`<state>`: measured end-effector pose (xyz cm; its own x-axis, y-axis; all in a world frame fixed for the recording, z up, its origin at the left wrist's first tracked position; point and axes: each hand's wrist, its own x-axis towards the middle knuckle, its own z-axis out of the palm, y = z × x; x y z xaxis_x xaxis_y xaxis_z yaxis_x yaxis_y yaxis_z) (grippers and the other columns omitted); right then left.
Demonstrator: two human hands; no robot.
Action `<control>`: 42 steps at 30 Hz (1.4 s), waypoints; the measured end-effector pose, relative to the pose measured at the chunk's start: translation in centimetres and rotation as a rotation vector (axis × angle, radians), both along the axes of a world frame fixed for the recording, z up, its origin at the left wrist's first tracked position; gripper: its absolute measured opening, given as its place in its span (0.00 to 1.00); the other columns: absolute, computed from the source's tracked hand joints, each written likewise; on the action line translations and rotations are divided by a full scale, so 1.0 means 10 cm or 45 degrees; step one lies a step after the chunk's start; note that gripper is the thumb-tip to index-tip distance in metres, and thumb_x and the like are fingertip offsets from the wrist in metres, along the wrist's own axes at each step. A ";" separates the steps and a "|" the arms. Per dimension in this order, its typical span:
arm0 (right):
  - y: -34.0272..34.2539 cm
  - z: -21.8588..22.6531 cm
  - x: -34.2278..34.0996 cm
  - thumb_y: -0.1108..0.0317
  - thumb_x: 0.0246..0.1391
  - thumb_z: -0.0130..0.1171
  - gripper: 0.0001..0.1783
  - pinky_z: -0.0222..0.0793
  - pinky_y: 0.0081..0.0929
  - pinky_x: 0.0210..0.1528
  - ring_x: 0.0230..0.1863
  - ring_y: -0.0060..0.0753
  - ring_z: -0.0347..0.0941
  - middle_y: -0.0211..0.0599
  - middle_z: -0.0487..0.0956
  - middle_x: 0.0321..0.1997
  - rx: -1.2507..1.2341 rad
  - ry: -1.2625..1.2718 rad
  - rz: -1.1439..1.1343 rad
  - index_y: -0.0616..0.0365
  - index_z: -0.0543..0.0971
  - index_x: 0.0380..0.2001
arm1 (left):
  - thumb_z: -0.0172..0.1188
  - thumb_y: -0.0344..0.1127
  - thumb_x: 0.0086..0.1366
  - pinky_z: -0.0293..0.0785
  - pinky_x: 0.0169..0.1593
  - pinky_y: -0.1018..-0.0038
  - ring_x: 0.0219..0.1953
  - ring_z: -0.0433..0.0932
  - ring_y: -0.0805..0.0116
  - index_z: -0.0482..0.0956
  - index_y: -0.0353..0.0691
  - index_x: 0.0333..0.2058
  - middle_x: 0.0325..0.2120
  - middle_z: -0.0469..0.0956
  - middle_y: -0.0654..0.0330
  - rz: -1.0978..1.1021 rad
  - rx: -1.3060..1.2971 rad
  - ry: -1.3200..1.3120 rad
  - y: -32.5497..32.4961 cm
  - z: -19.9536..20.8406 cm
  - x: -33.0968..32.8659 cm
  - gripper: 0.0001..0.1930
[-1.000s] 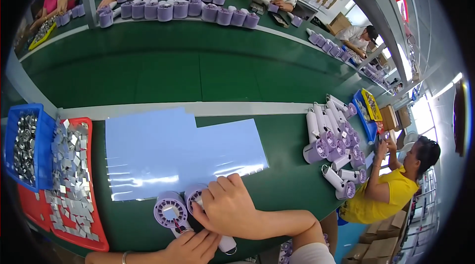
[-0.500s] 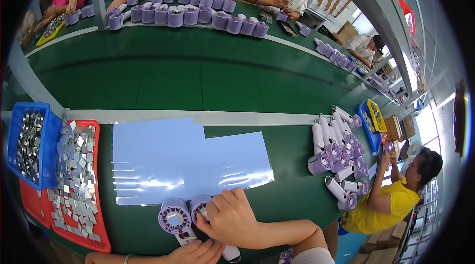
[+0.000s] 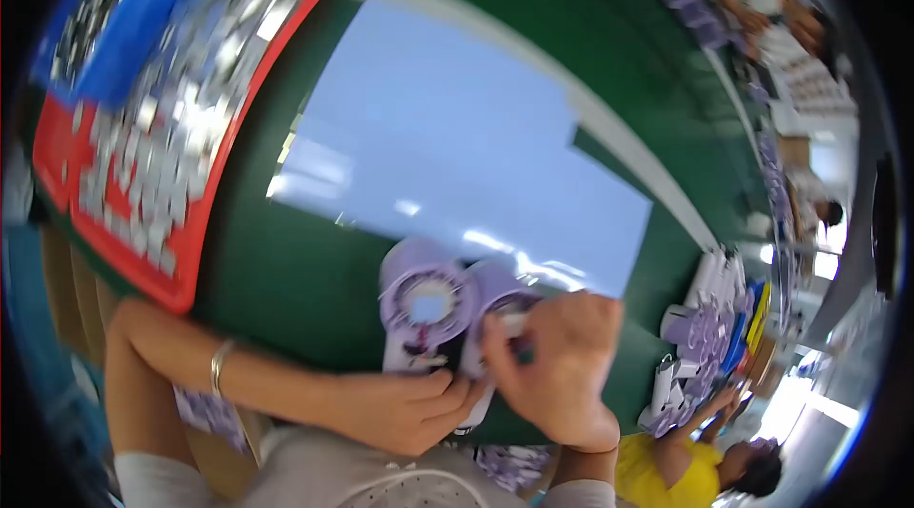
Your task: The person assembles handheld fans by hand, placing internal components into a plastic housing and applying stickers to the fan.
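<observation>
Two purple-and-white handheld fans lie side by side at the table's near edge. The left fan (image 3: 426,303) shows its round ribbed opening, a pale square piece at its centre and dark red wires below. My left hand (image 3: 409,410), with a bracelet on its wrist, curls its fingers around the handle of the right fan (image 3: 495,284). Over that fan's head, my right hand (image 3: 562,365) is closed, its thumb and fingers bent into the opening. A small whitish part shows by its fingertips; blur hides what exactly they grip.
A blue plastic sheet (image 3: 447,127) lies beyond the fans. At left are a red tray (image 3: 205,241) of small silvery squares and a blue bin (image 3: 143,32) of round metal parts. More fans (image 3: 700,337) are piled at right, near a person in yellow (image 3: 671,470).
The view has swung and tilted, so the sheet and trays appear rotated and closer. Both hands stay at the same two fans, the right one still over the right fan's head.
</observation>
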<state>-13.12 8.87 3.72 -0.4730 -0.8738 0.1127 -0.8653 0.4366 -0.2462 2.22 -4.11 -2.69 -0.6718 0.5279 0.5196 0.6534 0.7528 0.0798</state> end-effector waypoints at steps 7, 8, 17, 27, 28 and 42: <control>0.12 0.10 0.09 0.48 0.57 0.62 0.26 0.59 0.40 0.35 0.28 0.39 0.65 0.36 0.67 0.23 -0.313 0.231 0.072 0.63 0.74 0.21 | 0.59 0.39 0.50 0.71 0.43 0.65 0.36 0.76 0.58 0.81 0.31 0.26 0.35 0.79 0.50 -0.008 0.544 0.090 0.00 -0.10 0.09 0.14; 0.12 0.12 0.08 0.51 0.55 0.65 0.24 0.61 0.42 0.38 0.29 0.39 0.66 0.36 0.67 0.23 -0.409 0.343 0.258 0.63 0.75 0.22 | 0.57 0.38 0.54 0.71 0.42 0.67 0.36 0.76 0.61 0.81 0.29 0.32 0.34 0.78 0.53 -0.122 0.577 0.069 -0.02 -0.07 0.11 0.15; -0.09 -0.31 0.59 0.58 0.47 0.73 0.12 0.60 0.37 0.48 0.31 0.22 0.75 0.18 0.79 0.26 -0.441 0.394 0.270 0.41 0.78 0.30 | 0.60 0.34 0.52 0.62 0.38 0.70 0.36 0.73 0.70 0.81 0.45 0.34 0.32 0.73 0.68 -0.095 0.767 0.335 -0.52 -0.06 0.12 0.09; -0.01 -0.02 0.48 0.82 0.44 0.68 0.27 0.61 0.39 0.33 0.30 0.37 0.72 0.42 0.74 0.38 -0.442 -0.463 0.272 0.50 0.68 0.44 | 0.72 0.30 0.34 0.66 0.32 0.65 0.42 0.75 0.52 0.81 0.35 0.27 0.38 0.82 0.50 0.516 1.109 0.002 -0.43 -0.08 -0.16 0.16; -0.01 -0.02 0.50 0.83 0.44 0.68 0.28 0.61 0.37 0.34 0.30 0.37 0.72 0.42 0.75 0.38 -0.456 -0.517 0.223 0.48 0.69 0.46 | 0.72 0.30 0.34 0.66 0.32 0.65 0.42 0.75 0.52 0.81 0.35 0.27 0.38 0.82 0.50 0.510 1.108 -0.003 -0.44 -0.07 -0.16 0.16; 0.11 -0.03 0.23 0.61 0.40 0.69 0.14 0.57 0.35 0.31 0.33 0.33 0.69 0.24 0.72 0.34 -0.440 -0.014 0.763 0.38 0.73 0.29 | 0.66 0.21 0.35 0.72 0.31 0.63 0.38 0.75 0.49 0.76 0.36 0.24 0.30 0.76 0.51 0.339 1.217 0.222 -0.46 -0.34 -0.26 0.13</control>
<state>-10.79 9.96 3.37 0.0778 -0.8996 0.4297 -0.9295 -0.2213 -0.2950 -0.34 -8.74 -6.14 -0.5814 -0.3181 0.7488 0.5334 0.5460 0.6461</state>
